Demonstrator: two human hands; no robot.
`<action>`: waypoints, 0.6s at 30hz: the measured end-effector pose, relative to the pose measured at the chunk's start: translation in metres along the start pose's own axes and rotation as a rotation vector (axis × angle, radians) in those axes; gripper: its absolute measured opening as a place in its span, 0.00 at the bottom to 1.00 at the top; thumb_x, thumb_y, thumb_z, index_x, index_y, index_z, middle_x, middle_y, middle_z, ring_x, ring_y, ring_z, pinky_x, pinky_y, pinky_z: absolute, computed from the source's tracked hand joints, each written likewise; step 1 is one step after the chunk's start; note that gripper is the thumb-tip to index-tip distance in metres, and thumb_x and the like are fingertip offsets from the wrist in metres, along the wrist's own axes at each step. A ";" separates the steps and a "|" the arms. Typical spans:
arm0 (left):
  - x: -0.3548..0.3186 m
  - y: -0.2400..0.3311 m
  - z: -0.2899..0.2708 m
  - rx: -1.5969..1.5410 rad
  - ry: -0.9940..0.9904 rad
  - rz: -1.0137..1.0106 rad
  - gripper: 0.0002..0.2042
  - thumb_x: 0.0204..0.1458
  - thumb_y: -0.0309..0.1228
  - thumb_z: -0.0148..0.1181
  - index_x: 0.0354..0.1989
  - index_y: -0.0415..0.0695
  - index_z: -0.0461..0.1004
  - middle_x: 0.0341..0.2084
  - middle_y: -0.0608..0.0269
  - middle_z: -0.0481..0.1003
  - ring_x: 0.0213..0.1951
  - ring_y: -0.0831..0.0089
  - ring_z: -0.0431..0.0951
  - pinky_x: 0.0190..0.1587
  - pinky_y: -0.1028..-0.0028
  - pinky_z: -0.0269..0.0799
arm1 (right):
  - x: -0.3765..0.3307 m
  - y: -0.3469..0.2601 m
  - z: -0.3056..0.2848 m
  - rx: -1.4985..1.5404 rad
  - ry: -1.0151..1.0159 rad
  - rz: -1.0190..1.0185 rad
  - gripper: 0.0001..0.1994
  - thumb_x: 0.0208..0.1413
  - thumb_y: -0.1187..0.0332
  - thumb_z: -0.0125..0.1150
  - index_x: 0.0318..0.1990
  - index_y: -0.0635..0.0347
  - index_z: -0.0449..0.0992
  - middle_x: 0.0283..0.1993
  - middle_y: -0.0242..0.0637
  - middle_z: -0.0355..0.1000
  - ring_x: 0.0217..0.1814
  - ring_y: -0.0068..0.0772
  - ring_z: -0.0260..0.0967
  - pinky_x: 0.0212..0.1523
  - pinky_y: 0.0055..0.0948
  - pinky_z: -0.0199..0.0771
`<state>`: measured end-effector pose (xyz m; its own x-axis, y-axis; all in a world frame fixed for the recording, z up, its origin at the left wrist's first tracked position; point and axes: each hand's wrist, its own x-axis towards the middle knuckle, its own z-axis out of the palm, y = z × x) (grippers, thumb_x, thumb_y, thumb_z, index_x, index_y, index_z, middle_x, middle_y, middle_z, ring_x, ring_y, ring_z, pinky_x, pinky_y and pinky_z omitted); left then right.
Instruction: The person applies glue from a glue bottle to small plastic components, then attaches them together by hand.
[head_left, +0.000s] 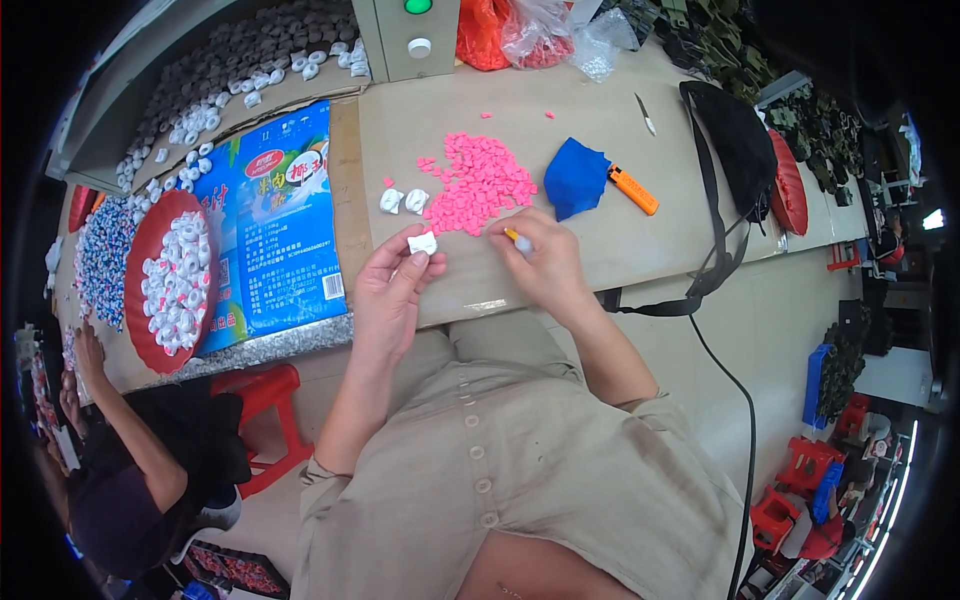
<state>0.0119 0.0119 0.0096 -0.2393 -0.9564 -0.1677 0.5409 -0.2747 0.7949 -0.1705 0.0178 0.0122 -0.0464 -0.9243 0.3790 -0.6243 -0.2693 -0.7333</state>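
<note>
Between the thumb and fingers of my left hand (392, 280) is a small white moulded piece (423, 243), held just in front of a heap of small pink pieces (480, 185). My right hand (540, 260) is closed in a pinch around a slim yellow-and-white object (517, 240), whose kind I cannot make out; it lies at the heap's near right edge. Two more white pieces (403, 201) rest on the table left of the heap. To its right lie a crumpled blue sheet (576, 180) and an orange-handled cutter (633, 190).
A red scalloped tray (136, 285) of white and pink pieces stands on blue printed cardboard (275, 230). A small pointed blade (646, 115) lies far right, near a black strapped bag (735, 150). Plastic bags (535, 35) sit at the back. Another person's arm (130, 425) reaches in at left.
</note>
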 end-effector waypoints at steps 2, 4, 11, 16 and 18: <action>-0.002 -0.002 -0.002 0.020 -0.008 0.006 0.15 0.47 0.20 0.50 0.45 0.35 0.63 0.34 0.58 0.69 0.35 0.72 0.72 0.39 0.76 0.69 | 0.004 -0.008 -0.004 -0.063 -0.085 0.047 0.06 0.39 0.71 0.59 0.28 0.60 0.73 0.27 0.37 0.69 0.28 0.34 0.67 0.29 0.29 0.66; -0.003 -0.003 -0.003 0.040 -0.023 0.014 0.15 0.47 0.20 0.50 0.46 0.35 0.63 0.33 0.58 0.69 0.35 0.71 0.72 0.39 0.75 0.69 | 0.008 -0.013 -0.005 -0.129 -0.163 0.092 0.08 0.40 0.66 0.59 0.29 0.58 0.74 0.29 0.37 0.69 0.30 0.39 0.67 0.29 0.33 0.66; -0.003 -0.003 -0.001 0.040 -0.046 0.007 0.15 0.47 0.21 0.50 0.45 0.35 0.64 0.34 0.60 0.69 0.35 0.73 0.72 0.39 0.77 0.69 | 0.018 -0.020 -0.003 -0.298 -0.250 0.051 0.08 0.40 0.66 0.59 0.29 0.58 0.74 0.28 0.37 0.70 0.28 0.38 0.67 0.28 0.31 0.65; -0.002 -0.004 -0.004 0.025 -0.054 0.008 0.15 0.47 0.21 0.50 0.45 0.35 0.64 0.34 0.60 0.69 0.35 0.73 0.72 0.39 0.78 0.69 | 0.027 -0.009 -0.012 -0.172 -0.303 -0.016 0.07 0.40 0.68 0.59 0.29 0.58 0.74 0.27 0.36 0.69 0.29 0.37 0.67 0.28 0.31 0.65; -0.002 -0.004 -0.004 0.030 -0.070 0.010 0.15 0.47 0.21 0.50 0.46 0.35 0.63 0.34 0.59 0.69 0.35 0.73 0.72 0.39 0.78 0.69 | 0.030 -0.006 -0.013 -0.180 -0.361 -0.111 0.06 0.40 0.70 0.58 0.29 0.56 0.73 0.28 0.35 0.69 0.29 0.36 0.66 0.28 0.30 0.64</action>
<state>0.0132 0.0144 0.0044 -0.2902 -0.9495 -0.1195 0.5195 -0.2612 0.8135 -0.1782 -0.0043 0.0351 0.2851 -0.9365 0.2041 -0.7382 -0.3504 -0.5765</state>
